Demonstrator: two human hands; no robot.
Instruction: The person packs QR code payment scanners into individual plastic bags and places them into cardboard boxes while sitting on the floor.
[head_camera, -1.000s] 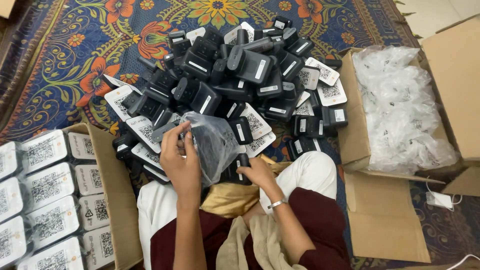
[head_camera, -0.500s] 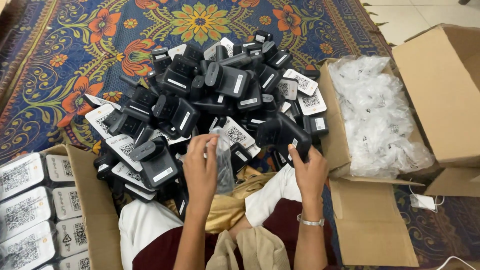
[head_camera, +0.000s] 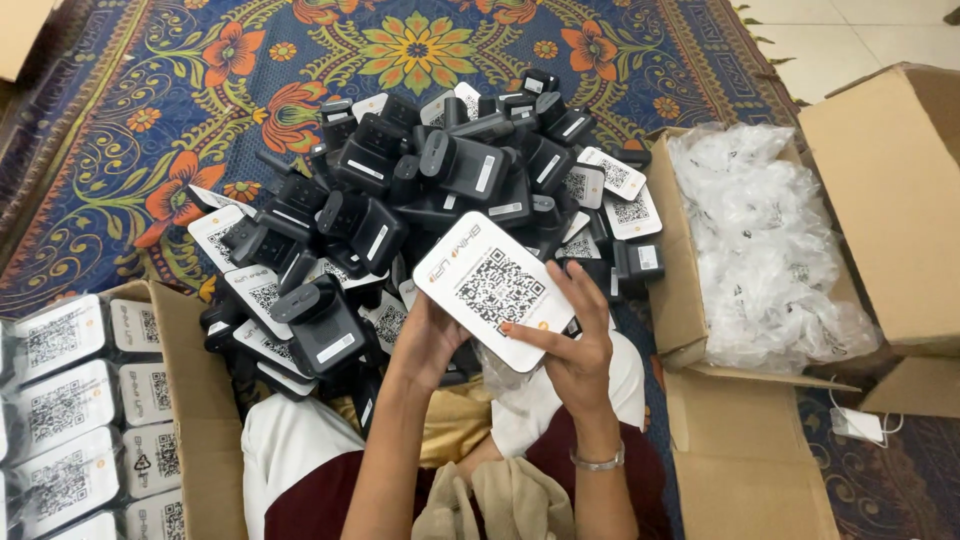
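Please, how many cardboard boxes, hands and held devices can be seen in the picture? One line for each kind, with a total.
Open cardboard boxes: 2, the left box and the right box
Hands: 2, left hand and right hand
White-faced device held in both hands: 1
Total: 5

**Device turned white face up between both hands**

Your right hand (head_camera: 570, 345) has carried the black device (head_camera: 492, 288) from the pile's edge to your lap and flipped its white coded face upward. Your left hand (head_camera: 425, 340) now grips its other edge, and the clear bag (head_camera: 500, 372) has dropped beneath it.
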